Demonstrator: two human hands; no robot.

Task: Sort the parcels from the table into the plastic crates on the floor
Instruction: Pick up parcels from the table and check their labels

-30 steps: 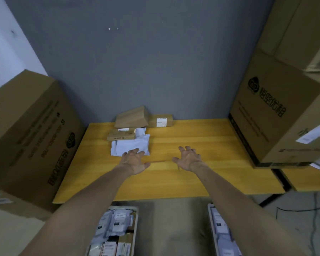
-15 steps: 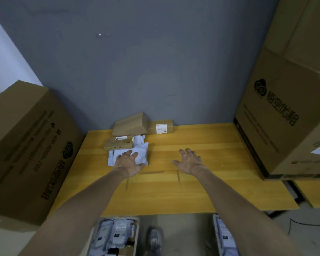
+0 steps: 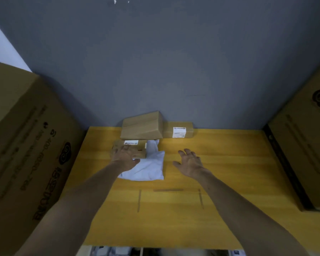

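Left hand (image 3: pixel 126 157) has moved onto the flat parcel (image 3: pixel 138 149), fingers spread; right hand (image 3: pixel 189 162) open.

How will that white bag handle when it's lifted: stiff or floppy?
Probably floppy: the white bag lies wrinkled and flat, with a bunched far end. Likely light for its size, since it barely bulges. It may drag the small box that seems to overlap its far left corner, so lift that first.
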